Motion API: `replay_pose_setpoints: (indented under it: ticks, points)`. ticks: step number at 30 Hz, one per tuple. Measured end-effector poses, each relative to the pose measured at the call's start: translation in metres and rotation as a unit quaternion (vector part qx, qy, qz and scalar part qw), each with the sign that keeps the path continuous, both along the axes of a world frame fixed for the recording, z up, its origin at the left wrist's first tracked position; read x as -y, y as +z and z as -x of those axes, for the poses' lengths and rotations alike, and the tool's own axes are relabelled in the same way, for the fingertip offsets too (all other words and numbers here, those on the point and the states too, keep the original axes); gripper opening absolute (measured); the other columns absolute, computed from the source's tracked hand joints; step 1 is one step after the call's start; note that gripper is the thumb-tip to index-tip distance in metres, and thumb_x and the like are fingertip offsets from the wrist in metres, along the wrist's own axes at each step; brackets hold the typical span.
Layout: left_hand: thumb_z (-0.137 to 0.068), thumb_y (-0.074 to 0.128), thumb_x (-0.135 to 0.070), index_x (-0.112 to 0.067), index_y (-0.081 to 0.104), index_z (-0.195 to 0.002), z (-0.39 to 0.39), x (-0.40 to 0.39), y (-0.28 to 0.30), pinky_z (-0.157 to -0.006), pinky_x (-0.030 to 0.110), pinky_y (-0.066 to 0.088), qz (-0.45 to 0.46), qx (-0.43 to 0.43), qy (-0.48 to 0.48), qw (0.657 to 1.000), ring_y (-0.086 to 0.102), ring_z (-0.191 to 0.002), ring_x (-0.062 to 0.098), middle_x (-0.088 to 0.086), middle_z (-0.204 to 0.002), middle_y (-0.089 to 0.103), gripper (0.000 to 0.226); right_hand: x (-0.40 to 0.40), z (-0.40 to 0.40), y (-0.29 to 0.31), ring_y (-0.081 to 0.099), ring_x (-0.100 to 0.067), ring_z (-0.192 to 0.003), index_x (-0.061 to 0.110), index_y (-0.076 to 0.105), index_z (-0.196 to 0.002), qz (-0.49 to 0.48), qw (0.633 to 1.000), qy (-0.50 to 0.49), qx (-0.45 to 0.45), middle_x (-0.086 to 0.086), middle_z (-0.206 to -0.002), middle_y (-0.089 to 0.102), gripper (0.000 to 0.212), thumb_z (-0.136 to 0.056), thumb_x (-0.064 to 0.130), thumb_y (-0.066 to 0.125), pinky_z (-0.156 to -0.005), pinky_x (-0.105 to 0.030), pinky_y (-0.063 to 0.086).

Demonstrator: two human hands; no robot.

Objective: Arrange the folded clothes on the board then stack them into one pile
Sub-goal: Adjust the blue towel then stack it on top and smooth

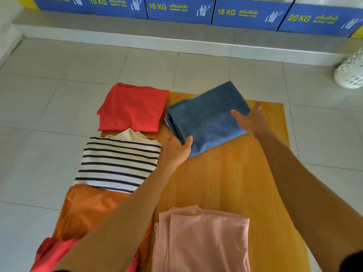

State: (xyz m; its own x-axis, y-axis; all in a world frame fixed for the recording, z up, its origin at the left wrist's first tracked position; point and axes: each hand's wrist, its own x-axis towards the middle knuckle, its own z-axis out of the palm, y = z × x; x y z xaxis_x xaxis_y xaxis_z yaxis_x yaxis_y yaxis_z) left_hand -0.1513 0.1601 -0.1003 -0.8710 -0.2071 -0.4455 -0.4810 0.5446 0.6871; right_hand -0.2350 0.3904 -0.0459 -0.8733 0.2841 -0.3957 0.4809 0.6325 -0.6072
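Note:
A yellow-brown wooden board (pixel 220 177) lies on the tiled floor. A folded blue cloth (pixel 206 118) sits tilted at the board's far end. My left hand (pixel 177 150) grips its near left corner, thumb on top. My right hand (pixel 252 119) holds its right edge. Down the board's left side lie a folded red garment (pixel 133 108), a striped navy-and-white shirt (pixel 117 163) and an orange garment (pixel 92 209). A folded pink garment (pixel 200 238) lies at the near end, and another red piece (pixel 53 254) shows at the lower left under my forearm.
A white perforated laundry basket (pixel 351 71) stands at the far right on the floor. A raised tiled ledge (pixel 176 34) runs across the back under blue washer panels (pixel 180 8). Pale floor tiles (pixel 39 114) surround the board.

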Motion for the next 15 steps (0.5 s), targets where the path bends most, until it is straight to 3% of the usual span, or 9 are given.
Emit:
replay_pose_setpoints:
  ticks: [1,3,5,7,9,12,15]
  points:
    - [-0.079,0.037,-0.07,-0.017,0.053,-0.122,0.006,0.0,-0.004,-0.086,0.044,0.054,0.026,0.019,0.002,0.999,0.061,-0.102,0.023,0.003,-0.119,0.062,0.07,-0.001,0.004,-0.004,0.037,-0.036,-0.142,0.013,0.008,-0.159,0.02,1.0,0.003,0.014,-0.012,-0.16,0.029,0.102,-0.086,0.056,0.066,-0.109,-0.053,0.042]
    - [-0.088,0.039,-0.045,-0.003,0.052,-0.115,0.018,-0.005,0.003,-0.082,0.043,0.053,0.059,0.015,-0.008,0.998,0.062,-0.096,0.029,0.009,-0.109,0.063,0.051,0.001,0.005,-0.017,0.045,-0.03,-0.135,0.016,0.016,-0.158,0.031,0.999,0.018,0.022,-0.008,-0.155,0.039,0.096,-0.085,0.057,0.064,-0.105,-0.048,0.045]
    - [-0.092,0.046,-0.022,0.003,0.05,-0.112,0.034,-0.007,0.009,-0.076,0.038,0.048,0.066,0.005,-0.011,0.998,0.061,-0.095,0.035,0.013,-0.1,0.06,0.033,0.005,-0.001,-0.032,0.034,-0.034,-0.143,0.016,0.016,-0.158,-0.034,0.999,0.02,0.033,-0.01,-0.158,0.034,0.099,-0.084,0.068,0.057,-0.112,-0.054,0.037]
    - [-0.088,0.049,-0.018,-0.001,0.051,-0.119,0.052,-0.003,0.005,-0.072,0.035,0.045,0.087,-0.022,-0.005,0.996,0.062,-0.094,0.033,0.016,-0.101,0.062,0.036,0.01,-0.01,-0.042,0.027,-0.036,-0.146,0.011,0.016,-0.158,-0.107,0.993,0.008,0.043,-0.013,-0.158,0.03,0.102,-0.085,0.074,0.049,-0.113,-0.058,0.032]
    - [-0.082,0.049,-0.02,-0.004,0.053,-0.12,0.066,0.005,0.002,-0.08,0.035,0.048,0.117,-0.033,-0.001,0.993,0.06,-0.1,0.031,0.014,-0.113,0.06,0.041,0.017,-0.016,-0.048,0.029,-0.036,-0.143,0.005,0.02,-0.156,-0.13,0.991,-0.002,0.038,-0.016,-0.155,0.033,0.102,-0.087,0.075,0.046,-0.111,-0.056,0.036]
    - [-0.087,0.051,-0.009,-0.001,0.046,-0.127,0.08,0.009,0.015,-0.099,0.045,0.043,0.111,-0.016,0.012,0.994,0.05,-0.118,0.036,0.018,-0.13,0.049,0.041,0.033,-0.014,-0.053,0.031,-0.036,-0.14,-0.001,0.021,-0.154,-0.134,0.99,-0.016,0.035,-0.018,-0.152,0.035,0.102,-0.089,0.073,0.045,-0.107,-0.055,0.04]
    - [-0.086,0.049,-0.005,-0.001,0.038,-0.137,0.092,0.013,0.018,-0.1,0.046,0.043,0.113,-0.038,0.019,0.993,0.05,-0.121,0.037,0.018,-0.133,0.049,0.052,0.048,-0.007,-0.053,0.034,-0.037,-0.139,-0.006,0.02,-0.152,-0.147,0.987,-0.03,0.053,-0.021,-0.15,0.036,0.101,-0.091,0.071,0.044,-0.105,-0.053,0.041]
